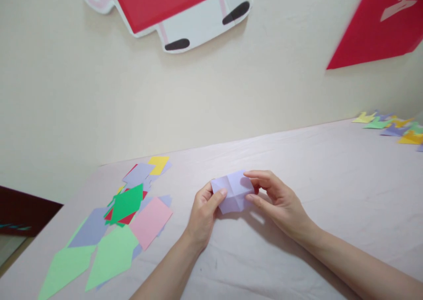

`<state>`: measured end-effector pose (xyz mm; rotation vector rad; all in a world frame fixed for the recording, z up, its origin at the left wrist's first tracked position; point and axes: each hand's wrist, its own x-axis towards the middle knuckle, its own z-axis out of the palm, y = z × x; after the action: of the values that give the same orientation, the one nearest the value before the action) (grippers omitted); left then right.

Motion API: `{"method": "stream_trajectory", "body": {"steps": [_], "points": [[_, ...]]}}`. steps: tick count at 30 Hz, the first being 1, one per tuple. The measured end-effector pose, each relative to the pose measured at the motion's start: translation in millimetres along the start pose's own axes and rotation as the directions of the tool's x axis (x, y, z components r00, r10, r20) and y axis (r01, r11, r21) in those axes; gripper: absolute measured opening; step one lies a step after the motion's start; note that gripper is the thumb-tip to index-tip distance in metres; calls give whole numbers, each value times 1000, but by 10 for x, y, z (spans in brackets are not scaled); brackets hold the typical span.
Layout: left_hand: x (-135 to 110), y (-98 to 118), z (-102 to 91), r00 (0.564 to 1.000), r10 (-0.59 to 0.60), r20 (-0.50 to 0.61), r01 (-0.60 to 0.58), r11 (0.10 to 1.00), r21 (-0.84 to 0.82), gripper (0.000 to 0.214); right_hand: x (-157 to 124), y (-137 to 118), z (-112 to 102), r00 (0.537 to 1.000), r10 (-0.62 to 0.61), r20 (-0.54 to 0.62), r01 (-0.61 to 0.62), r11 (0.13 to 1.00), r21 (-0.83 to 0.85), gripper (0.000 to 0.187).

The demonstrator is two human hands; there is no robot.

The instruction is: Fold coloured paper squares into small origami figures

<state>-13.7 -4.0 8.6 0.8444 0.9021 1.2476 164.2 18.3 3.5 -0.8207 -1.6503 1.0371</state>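
Observation:
A small lavender sheet of origami paper [234, 195] is held just above the table, with crossing creases that meet near its middle. My left hand [205, 209] pinches its left side, thumb on top and fingers behind. At the right edge, my right hand [279, 201] has its thumb and index finger close around the paper, with the index fingertip at the upper corner and the thumb at the lower right edge. The paper looks unfolded and slightly bent along its creases. A shadow falls on the cloth beneath it.
Loose coloured paper squares, among them a green sheet [127, 204], a pink sheet [151, 223] and a light green sheet [113, 253], lie at the left. Several folded paper figures [393, 126] stand at the far right. Behind the cloth-covered table [238, 264] rises a wall with red decorations [380, 24].

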Motion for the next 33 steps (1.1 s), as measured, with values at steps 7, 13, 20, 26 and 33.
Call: {"method": "stream_trajectory", "body": {"steps": [7, 13, 20, 26, 33], "points": [[-5, -8, 5, 1000, 13, 5, -13, 1000, -3, 22, 49, -63, -3, 993, -114, 15, 115, 980, -161, 21], [-5, 3, -5, 999, -4, 40, 4, 1000, 14, 22, 34, -90, -8, 985, -174, 9, 173, 966, -191, 17], [-14, 30, 2, 997, -24, 76, 22, 1000, 18, 55, 28, -85, -10, 992, -122, -33, 114, 978, -176, 15], [-36, 64, 64, 998, -57, 28, 56, 998, 37, 101, 38, -83, -20, 993, -118, -29, 110, 972, -206, 13], [-46, -12, 123, 999, -24, -23, 23, 1000, -19, 95, 41, -87, 10, 991, -102, -84, 80, 968, -236, 14]]}}
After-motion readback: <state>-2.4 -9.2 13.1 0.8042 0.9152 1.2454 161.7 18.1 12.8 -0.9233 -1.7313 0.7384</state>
